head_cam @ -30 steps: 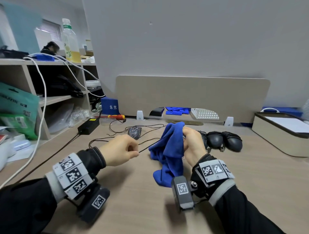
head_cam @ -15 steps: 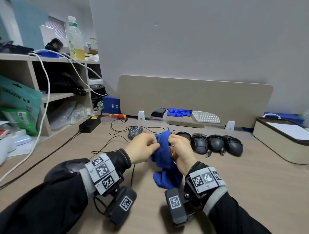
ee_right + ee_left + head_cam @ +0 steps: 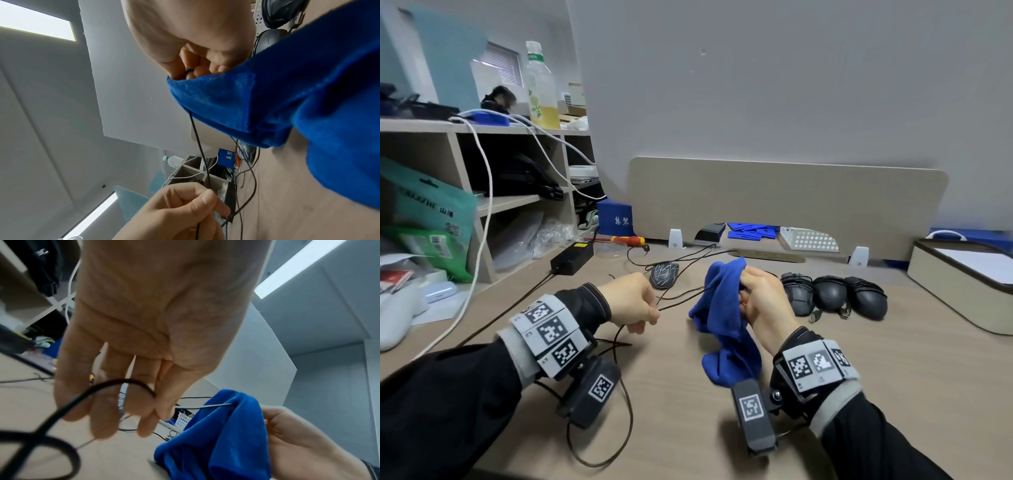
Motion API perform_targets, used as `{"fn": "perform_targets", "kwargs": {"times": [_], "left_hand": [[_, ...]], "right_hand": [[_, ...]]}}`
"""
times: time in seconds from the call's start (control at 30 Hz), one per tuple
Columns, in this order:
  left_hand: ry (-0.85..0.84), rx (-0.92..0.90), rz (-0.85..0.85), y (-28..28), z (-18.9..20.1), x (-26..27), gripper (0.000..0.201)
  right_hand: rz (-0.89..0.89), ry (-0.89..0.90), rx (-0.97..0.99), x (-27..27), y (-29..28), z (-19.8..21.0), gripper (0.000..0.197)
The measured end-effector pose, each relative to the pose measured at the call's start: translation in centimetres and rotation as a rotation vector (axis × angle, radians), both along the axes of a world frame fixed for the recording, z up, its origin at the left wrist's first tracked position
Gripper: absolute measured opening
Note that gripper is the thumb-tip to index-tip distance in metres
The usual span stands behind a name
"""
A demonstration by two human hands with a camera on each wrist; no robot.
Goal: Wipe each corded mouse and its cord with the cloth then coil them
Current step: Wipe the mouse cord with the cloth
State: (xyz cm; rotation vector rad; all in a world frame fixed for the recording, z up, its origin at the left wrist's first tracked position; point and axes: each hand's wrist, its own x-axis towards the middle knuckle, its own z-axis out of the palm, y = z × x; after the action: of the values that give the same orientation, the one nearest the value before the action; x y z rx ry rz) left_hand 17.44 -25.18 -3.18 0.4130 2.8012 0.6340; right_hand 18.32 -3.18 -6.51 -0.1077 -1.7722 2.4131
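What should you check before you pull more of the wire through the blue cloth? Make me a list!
1. Left hand pinches the thin black mouse cord: ok.
2. Right hand grips the blue fleece cloth: ok.
3. Cord runs into the cloth's fold: ok.
4. Cord between the hands is tight, not sagging: ok.
5. Loose cord loop on the beige desk is knot-free: cannot tell.
6. Patterned grey mouse lies on the desk: ok.
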Motion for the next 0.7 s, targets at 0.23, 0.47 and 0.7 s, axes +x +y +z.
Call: {"fn": "perform_targets", "kwargs": {"times": [0.23, 0.47, 0.7], "left_hand": [[0.037, 0.293, -0.136, 3.9, -0.5, 0.7, 0.022], [0.043, 0.125, -0.117, 0.8, -0.2, 0.1, 0.025], [0.011, 0.092, -0.058, 0.3, -0.4, -0.3, 0.018]], "right_hand": [[0.077, -0.013, 0.082, 0.0, -0.7, -0.8, 0.027], [-0.084, -0.018, -0.102, -0.2, 0.9, 0.5, 0.017], [0.018, 0.085, 0.003, 0.5, -0.1, 0.9, 0.021]]}}
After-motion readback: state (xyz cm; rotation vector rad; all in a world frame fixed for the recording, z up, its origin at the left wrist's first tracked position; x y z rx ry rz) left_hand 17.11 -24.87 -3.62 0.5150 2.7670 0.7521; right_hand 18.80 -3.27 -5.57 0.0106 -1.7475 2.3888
